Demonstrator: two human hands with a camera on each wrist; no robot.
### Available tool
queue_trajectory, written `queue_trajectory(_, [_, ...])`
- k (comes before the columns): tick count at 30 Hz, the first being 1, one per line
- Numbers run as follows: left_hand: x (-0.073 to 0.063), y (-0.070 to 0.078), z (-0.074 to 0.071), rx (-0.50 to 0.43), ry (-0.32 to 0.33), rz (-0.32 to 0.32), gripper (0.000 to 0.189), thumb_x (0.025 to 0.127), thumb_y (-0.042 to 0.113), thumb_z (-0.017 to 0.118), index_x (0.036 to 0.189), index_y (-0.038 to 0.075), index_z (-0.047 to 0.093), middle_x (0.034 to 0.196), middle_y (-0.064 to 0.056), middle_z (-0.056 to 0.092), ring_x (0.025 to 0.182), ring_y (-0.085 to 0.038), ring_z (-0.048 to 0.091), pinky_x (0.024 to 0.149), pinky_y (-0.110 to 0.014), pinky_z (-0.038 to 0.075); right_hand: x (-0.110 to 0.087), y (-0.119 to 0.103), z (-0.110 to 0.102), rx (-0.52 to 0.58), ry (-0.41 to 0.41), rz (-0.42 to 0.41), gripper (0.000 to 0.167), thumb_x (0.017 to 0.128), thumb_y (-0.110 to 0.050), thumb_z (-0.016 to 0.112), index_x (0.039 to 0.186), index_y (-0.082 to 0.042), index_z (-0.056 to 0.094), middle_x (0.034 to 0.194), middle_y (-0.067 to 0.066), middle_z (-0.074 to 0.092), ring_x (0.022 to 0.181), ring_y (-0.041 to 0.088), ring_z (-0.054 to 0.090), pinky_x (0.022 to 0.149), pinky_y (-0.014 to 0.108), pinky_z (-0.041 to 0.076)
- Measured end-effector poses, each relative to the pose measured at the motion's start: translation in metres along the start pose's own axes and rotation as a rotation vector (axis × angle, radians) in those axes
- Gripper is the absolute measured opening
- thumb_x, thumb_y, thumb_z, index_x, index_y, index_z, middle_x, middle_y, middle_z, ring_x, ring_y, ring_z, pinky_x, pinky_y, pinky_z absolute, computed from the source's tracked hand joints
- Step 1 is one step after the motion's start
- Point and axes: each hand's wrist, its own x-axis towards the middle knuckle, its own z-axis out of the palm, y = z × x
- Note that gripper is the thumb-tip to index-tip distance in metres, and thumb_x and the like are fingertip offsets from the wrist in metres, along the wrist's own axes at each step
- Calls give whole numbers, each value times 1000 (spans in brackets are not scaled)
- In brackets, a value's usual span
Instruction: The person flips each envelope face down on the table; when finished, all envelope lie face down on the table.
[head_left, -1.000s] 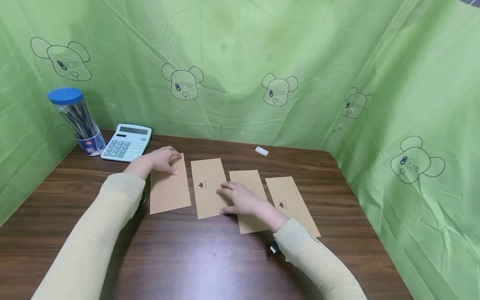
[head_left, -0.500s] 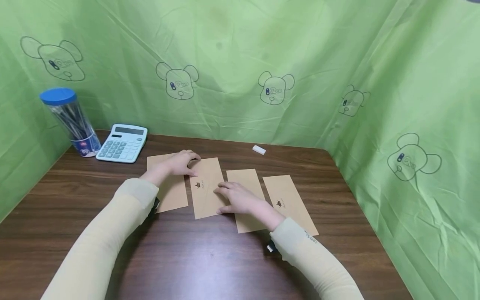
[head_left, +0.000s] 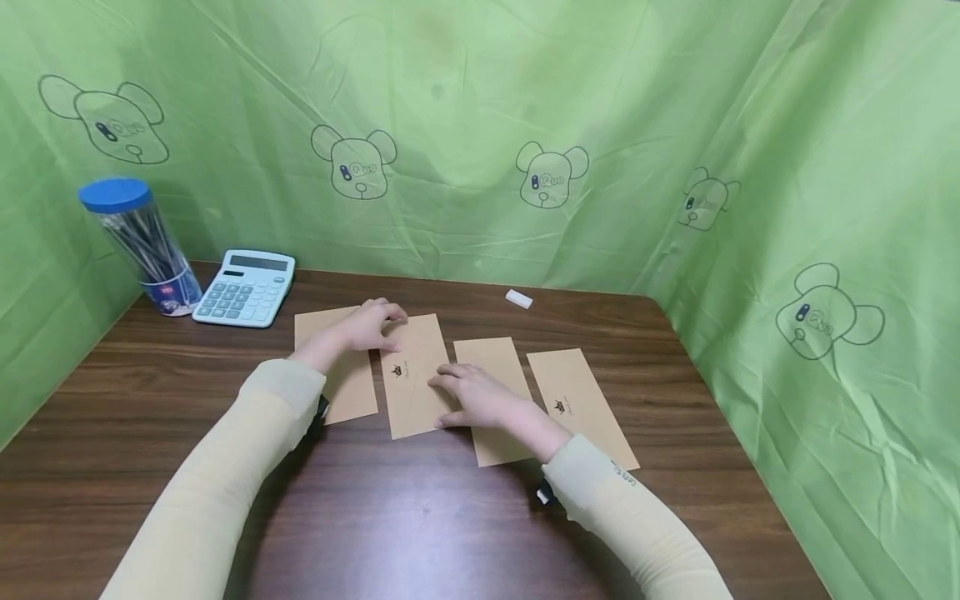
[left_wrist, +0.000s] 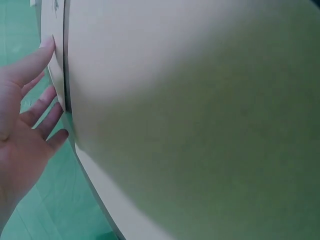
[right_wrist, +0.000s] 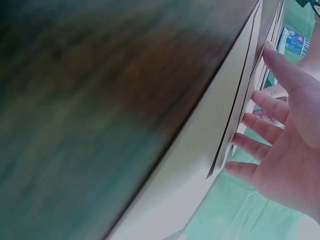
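Note:
Several flat kraft-paper envelopes lie side by side on the table. My left hand (head_left: 366, 327) reaches over the leftmost envelope (head_left: 352, 390), its fingertips at the upper left edge of the second envelope (head_left: 418, 358). That second one bears a small black crown and fine print. Along its lower right edge rest the fingertips of my right hand (head_left: 482, 397), whose palm and wrist hide part of the third envelope (head_left: 491, 354). The rightmost envelope (head_left: 583, 398) has a crown too. Both wrist views show loosely spread fingers, the left hand (left_wrist: 25, 135) and the right hand (right_wrist: 285, 135) against the paper.
At the back left stand a blue-lidded clear tub (head_left: 146, 246) of dark sticks and a light blue calculator (head_left: 246, 287). A small white block (head_left: 519, 298) lies near the table's back edge. Green cloth (head_left: 465, 108) encloses the back and sides of the wooden table (head_left: 390, 517).
My left hand has moved right, from the leftmost envelope's top right edge to the second envelope's left edge. The right hand stays at the second envelope. The head view has shifted slightly.

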Motion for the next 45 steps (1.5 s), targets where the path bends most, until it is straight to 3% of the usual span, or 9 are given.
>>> queue_trajectory(6, [2,2,-8,-36,8,25,44,75,12,78,114,4,62,119,-18,53,115,-33,48,102,-49,36,0,0,0,-5,-17,16,70,82,-49,67,139,-15,46,146,11,40,135,29,37,113,45,25])
queue_trajectory(13, [4,6,-19,25,-27,62,37,75,12,78,109,6,65,119,-16,60,119,-37,47,104,-51,32,1,-1,-2,-6,-42,41,71,82,-51,67,140,-17,45,148,9,37,136,29,34,112,49,25])
queue_trajectory(17, [5,8,-24,17,-56,38,33,76,11,77,107,7,68,118,-15,61,119,-36,49,104,-51,33,1,-1,-5,0,-56,47,71,82,-51,67,141,-17,44,149,9,36,137,29,33,112,51,24])
queue_trajectory(23, [5,9,-30,-9,-49,15,23,80,7,73,102,10,69,115,-13,59,115,-32,50,102,-49,36,1,-2,-10,9,-54,46,70,81,-50,68,139,-18,47,147,8,38,136,28,34,111,54,24])
queue_trajectory(35, [1,17,-52,-92,-18,41,12,82,13,71,94,11,72,104,-8,64,99,-24,58,88,-42,46,8,-31,-17,56,157,-64,64,79,-47,71,130,-13,52,133,8,49,122,24,48,105,37,38])
queue_trajectory(45, [-3,27,-68,-162,23,17,16,83,14,70,98,9,72,104,-9,65,85,-16,63,73,-30,50,19,-54,-19,161,236,32,75,75,-54,72,134,-17,44,140,10,39,129,27,40,99,45,44])
